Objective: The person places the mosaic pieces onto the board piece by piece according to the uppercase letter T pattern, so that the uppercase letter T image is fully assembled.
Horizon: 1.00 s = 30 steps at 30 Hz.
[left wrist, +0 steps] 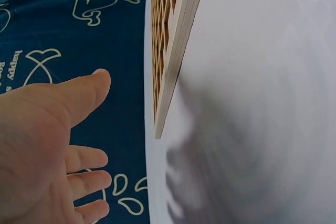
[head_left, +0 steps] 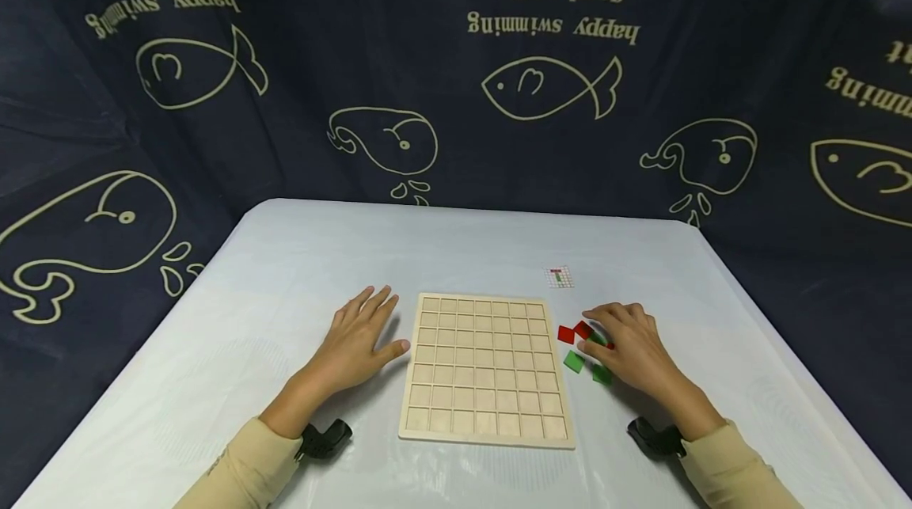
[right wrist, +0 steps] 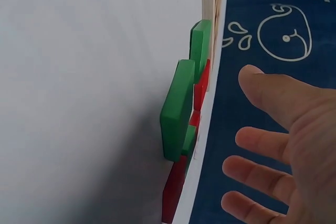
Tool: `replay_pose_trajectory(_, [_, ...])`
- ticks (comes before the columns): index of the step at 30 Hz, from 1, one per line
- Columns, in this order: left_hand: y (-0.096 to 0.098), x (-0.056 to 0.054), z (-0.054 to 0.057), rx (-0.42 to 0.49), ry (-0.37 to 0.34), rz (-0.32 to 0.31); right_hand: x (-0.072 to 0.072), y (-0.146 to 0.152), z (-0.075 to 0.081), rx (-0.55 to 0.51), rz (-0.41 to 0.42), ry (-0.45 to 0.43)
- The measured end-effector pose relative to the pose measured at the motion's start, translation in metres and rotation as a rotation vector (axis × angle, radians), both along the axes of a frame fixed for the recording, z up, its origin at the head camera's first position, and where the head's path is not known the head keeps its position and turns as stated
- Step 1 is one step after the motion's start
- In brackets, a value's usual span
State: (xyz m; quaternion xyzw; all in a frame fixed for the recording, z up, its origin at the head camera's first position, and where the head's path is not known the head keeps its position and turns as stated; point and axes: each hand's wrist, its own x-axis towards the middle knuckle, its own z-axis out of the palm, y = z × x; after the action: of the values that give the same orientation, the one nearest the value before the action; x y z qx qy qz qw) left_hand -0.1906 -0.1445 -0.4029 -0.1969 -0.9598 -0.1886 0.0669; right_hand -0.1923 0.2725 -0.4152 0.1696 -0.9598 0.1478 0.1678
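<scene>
A square wooden board (head_left: 484, 370) with a grid of shallow cells lies on the table, its cells bare. Just left of it my left hand (head_left: 359, 347) is held palm down with fingers spread, the thumb pointing at the board's edge. On the other side, my right hand (head_left: 630, 347) hovers over several small square tiles, fingers slightly bent and holding nothing. Among these are a red tile (head_left: 566, 335) and a green tile (head_left: 574, 361); others are partly hidden under the hand. The right wrist view shows a green tile (right wrist: 177, 109) below the thumb, apart from it.
Beyond the board's far right corner lies a small printed card (head_left: 559, 277) with a red and green pattern on a grid. The white table (head_left: 456, 244) ends at a dark blue curtain (head_left: 399, 34) with fish and whale drawings.
</scene>
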Motion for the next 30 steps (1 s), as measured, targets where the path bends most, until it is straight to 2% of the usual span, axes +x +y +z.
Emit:
replay_pose_trajectory(8, [0.001, -0.004, -0.005, 0.031, 0.024, -0.038, -0.01, -0.003, 0.0, -0.007, 0.013, -0.055])
replay_pose_trajectory(16, [0.001, -0.01, -0.011, 0.098, -0.006, -0.073, -0.017, -0.003, -0.001, 0.002, 0.017, -0.11])
replay_pose_trajectory(21, [0.001, -0.011, -0.013, 0.127, -0.035, -0.091, -0.02, -0.003, -0.003, 0.001, 0.023, -0.139])
replay_pose_trajectory(30, [0.001, -0.012, -0.015, 0.189, -0.132, -0.15, -0.022, -0.002, -0.007, -0.017, 0.041, -0.161])
